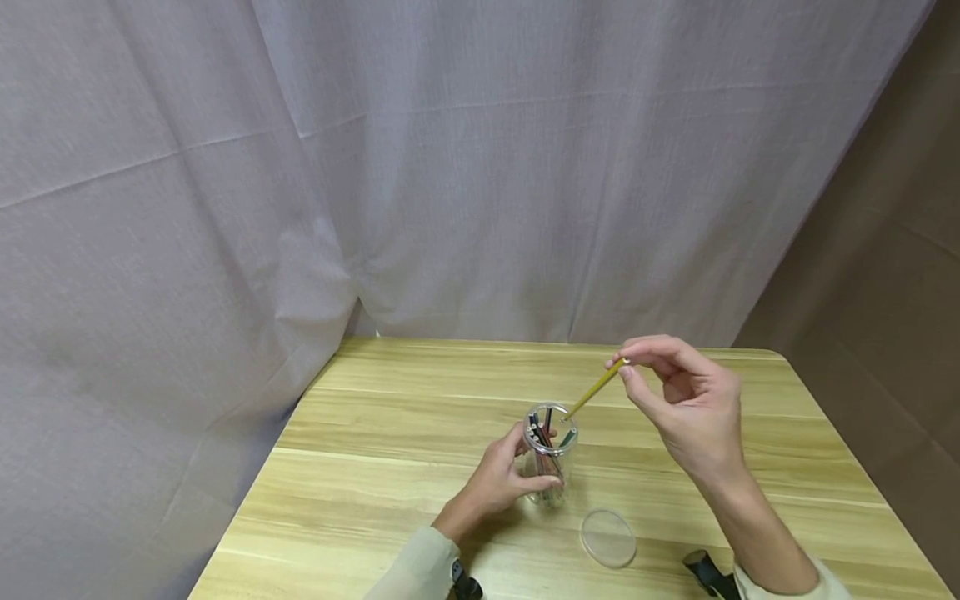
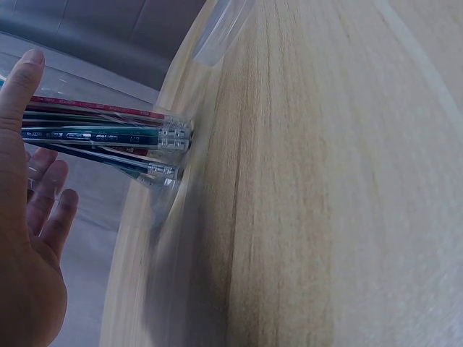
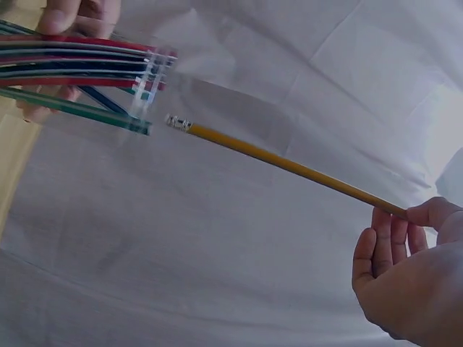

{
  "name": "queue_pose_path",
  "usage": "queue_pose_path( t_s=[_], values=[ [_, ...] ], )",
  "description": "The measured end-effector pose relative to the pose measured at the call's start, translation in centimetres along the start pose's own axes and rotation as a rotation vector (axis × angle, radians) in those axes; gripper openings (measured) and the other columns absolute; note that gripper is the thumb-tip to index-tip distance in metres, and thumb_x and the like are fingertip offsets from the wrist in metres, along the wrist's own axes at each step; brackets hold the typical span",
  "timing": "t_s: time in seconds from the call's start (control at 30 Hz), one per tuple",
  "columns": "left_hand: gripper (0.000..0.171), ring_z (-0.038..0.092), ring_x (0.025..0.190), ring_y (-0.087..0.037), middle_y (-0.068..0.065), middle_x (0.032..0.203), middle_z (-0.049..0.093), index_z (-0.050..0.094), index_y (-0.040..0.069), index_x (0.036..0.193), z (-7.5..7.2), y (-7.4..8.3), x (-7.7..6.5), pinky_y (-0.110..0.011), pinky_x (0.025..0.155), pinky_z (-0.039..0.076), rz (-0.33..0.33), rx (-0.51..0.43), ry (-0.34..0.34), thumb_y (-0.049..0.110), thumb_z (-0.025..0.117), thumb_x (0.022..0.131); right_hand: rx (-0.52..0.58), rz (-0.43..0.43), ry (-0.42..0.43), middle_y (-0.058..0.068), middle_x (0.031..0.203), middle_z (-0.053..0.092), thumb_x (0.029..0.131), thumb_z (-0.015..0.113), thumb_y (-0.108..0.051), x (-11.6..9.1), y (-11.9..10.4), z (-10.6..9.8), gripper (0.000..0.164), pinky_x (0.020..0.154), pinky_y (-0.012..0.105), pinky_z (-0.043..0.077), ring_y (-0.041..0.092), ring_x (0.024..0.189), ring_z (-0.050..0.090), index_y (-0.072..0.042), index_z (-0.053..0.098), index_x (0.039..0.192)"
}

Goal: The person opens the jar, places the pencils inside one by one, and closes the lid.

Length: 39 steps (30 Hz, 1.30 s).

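My left hand (image 1: 495, 477) grips a clear plastic jar (image 1: 557, 471) standing on the table, thumb on the near side and fingers round the far side. Inside lean several pencils (image 2: 108, 134), red, dark blue and green, eraser ends down. Up and to the right, my right hand (image 1: 693, 408) pinches a yellow pencil (image 3: 282, 163) by one end between thumb and fingers. Its eraser end slants down toward the jar's mouth. In the right wrist view that eraser end appears just outside the rim, beside a green pencil (image 3: 79, 110).
A round clear lid (image 1: 608, 538) lies flat on the wooden table (image 1: 375, 467), right of the jar and nearer me. Grey curtains (image 1: 480, 208) hang behind the table and along its sides. Black wrist devices (image 1: 705, 572) sit by both sleeves.
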<state>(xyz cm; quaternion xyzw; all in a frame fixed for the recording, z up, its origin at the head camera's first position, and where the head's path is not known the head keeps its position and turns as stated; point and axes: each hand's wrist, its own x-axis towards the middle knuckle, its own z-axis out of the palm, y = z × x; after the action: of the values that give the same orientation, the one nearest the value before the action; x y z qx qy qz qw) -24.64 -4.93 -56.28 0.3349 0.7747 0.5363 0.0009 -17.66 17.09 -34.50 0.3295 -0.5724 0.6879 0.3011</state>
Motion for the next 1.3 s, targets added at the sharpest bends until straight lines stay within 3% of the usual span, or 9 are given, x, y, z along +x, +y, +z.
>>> queue_pose_path(
  t_s=[0.27, 0.47, 0.6, 1.07, 1.3],
  values=[
    [0.075, 0.064, 0.128, -0.012, -0.002, 0.141, 0.068, 0.052, 0.022, 0.147, 0.1, -0.3, 0.0, -0.04, 0.114, 0.05, 0.031, 0.005, 0.006, 0.026, 0.092, 0.084, -0.174, 0.014, -0.034, 0.019, 0.1, 0.073, 0.081, 0.064, 0.032, -1.4, 2.1, 0.9, 0.029, 0.096, 0.025, 0.058, 0.02, 0.097, 0.07, 0.015, 0.071, 0.104],
    [0.075, 0.063, 0.129, -0.013, -0.004, 0.142, 0.067, 0.051, 0.018, 0.148, 0.1, -0.4, 0.0, -0.04, 0.114, 0.05, 0.051, 0.007, 0.0, 0.026, 0.091, 0.086, -0.317, 0.05, -0.089, 0.018, 0.102, 0.074, 0.082, 0.069, 0.029, -2.8, 3.7, 1.3, 0.034, 0.102, 0.027, 0.056, 0.017, 0.098, 0.069, 0.006, 0.074, 0.106],
    [0.077, 0.064, 0.129, -0.014, -0.005, 0.14, 0.069, 0.05, 0.018, 0.15, 0.0, -0.3, 0.0, -0.039, 0.114, 0.05, 0.046, 0.001, 0.004, 0.026, 0.091, 0.086, -0.381, 0.07, -0.119, 0.013, 0.104, 0.075, 0.083, 0.072, 0.026, -3.6, 4.9, 1.3, 0.035, 0.098, 0.026, 0.058, 0.015, 0.099, 0.068, 0.001, 0.076, 0.106],
    [0.087, 0.064, 0.129, -0.015, -0.006, 0.139, 0.069, 0.042, 0.022, 0.158, 0.0, -0.3, -0.2, -0.038, 0.114, 0.05, 0.037, 0.002, 0.009, 0.026, 0.091, 0.086, -0.541, 0.045, -0.173, 0.007, 0.103, 0.077, 0.08, 0.077, 0.019, -5.9, 7.1, 0.7, 0.035, 0.094, 0.019, 0.056, 0.017, 0.097, 0.069, -0.006, 0.077, 0.105],
    [0.085, 0.063, 0.131, -0.015, -0.004, 0.141, 0.068, 0.043, 0.02, 0.157, 0.0, -0.4, -0.2, -0.037, 0.114, 0.05, 0.042, 0.003, 0.007, 0.025, 0.091, 0.087, -0.581, -0.014, -0.2, 0.007, 0.106, 0.078, 0.078, 0.077, 0.017, -6.9, 7.6, 0.5, 0.038, 0.107, 0.021, 0.051, 0.024, 0.102, 0.072, -0.007, 0.078, 0.107]
  ],
)
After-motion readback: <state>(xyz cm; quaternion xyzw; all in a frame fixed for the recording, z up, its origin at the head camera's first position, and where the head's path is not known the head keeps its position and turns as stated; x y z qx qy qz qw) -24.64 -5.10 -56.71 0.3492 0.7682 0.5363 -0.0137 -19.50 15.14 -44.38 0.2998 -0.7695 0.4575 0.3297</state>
